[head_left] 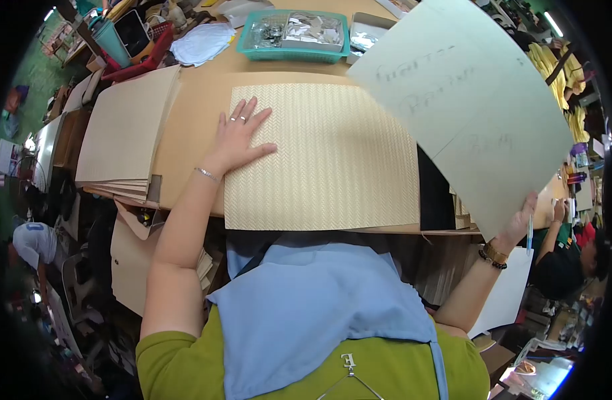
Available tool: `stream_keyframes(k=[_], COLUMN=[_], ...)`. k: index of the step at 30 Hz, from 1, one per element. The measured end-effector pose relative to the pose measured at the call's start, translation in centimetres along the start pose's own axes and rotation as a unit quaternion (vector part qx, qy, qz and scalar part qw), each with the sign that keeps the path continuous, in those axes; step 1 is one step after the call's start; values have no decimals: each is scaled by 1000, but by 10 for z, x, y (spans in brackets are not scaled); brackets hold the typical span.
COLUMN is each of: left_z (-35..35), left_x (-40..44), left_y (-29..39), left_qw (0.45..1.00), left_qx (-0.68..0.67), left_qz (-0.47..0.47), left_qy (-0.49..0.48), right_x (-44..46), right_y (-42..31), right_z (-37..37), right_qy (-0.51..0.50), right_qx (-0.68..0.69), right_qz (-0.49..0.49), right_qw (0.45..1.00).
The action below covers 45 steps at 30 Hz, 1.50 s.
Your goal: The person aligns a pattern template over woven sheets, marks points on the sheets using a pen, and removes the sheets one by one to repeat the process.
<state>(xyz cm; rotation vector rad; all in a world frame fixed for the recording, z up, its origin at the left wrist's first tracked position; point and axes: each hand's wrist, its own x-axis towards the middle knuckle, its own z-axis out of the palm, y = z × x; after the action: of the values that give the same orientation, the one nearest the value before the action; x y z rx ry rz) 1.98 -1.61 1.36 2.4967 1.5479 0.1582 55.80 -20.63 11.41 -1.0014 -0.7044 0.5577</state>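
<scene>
A cream sheet with a woven herringbone pattern lies flat at the table's front edge. On its upper left part rests my left hand, fingers spread, with rings and a bracelet. My right hand grips the lower corner of a large pale card template with handwriting on it, raised and tilted at the right. The template covers the upper right corner of the patterned sheet. A blue pen sticks out by the right hand's fingers.
A stack of cream sheets lies at the left. A teal basket with small parts stands at the back, near a white cloth and a red tray. Co-workers sit at both sides.
</scene>
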Motion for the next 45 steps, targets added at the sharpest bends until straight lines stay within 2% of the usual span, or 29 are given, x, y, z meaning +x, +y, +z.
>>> stream_keyframes(k=[1, 4, 7, 8, 10, 16, 17, 23, 32, 35, 38, 40, 45], left_z=[0, -1, 3, 2, 0, -4, -5, -2, -3, 0, -2, -2, -3], left_x=[6, 18, 20, 19, 14, 12, 12, 11, 9, 11, 11, 11, 11], left_y=[-3, -16, -41, -49, -53, -48, -47, -48, -49, -53, -48, -48, -50], left_qw=[1000, 998, 994, 990, 989, 988, 988, 985, 983, 985, 983, 983, 984], left_qx=[-1, -37, -26, -11, 0, 14, 11, -21, -51, -40, -51, -55, -59], left_qz=[9, -5, -87, -123, -137, -136, -136, -140, -138, -124, -138, -136, -131], left_qy=[3, 49, 68, 68, 62, 67, 67, 99, 108, 117, 110, 114, 109], right_x=[-5, -13, -32, -37, -49, -63, -63, -53, -44, -41, -25, -8, 32], right_y=[-1, 12, 35, 47, 77, 131, 137, 146, 148, 138, 135, 145, 173], right_z=[11, 20, 55, 64, 77, 106, 109, 114, 122, 128, 132, 135, 155], right_qy=[-22, -42, -55, -89, -157, -196, -208, -222, -233, -251, -264, -268, -304], right_qx=[21, -38, -225, -246, -288, -213, -248, -353, -395, -481, -532, -472, -491], right_qz=[24, 87, 101, 95, 79, 158, 118, 113, 163, 116, 14, -4, -147], right_qw=[999, 995, 967, 960, 941, 944, 939, 902, 873, 832, 805, 840, 803])
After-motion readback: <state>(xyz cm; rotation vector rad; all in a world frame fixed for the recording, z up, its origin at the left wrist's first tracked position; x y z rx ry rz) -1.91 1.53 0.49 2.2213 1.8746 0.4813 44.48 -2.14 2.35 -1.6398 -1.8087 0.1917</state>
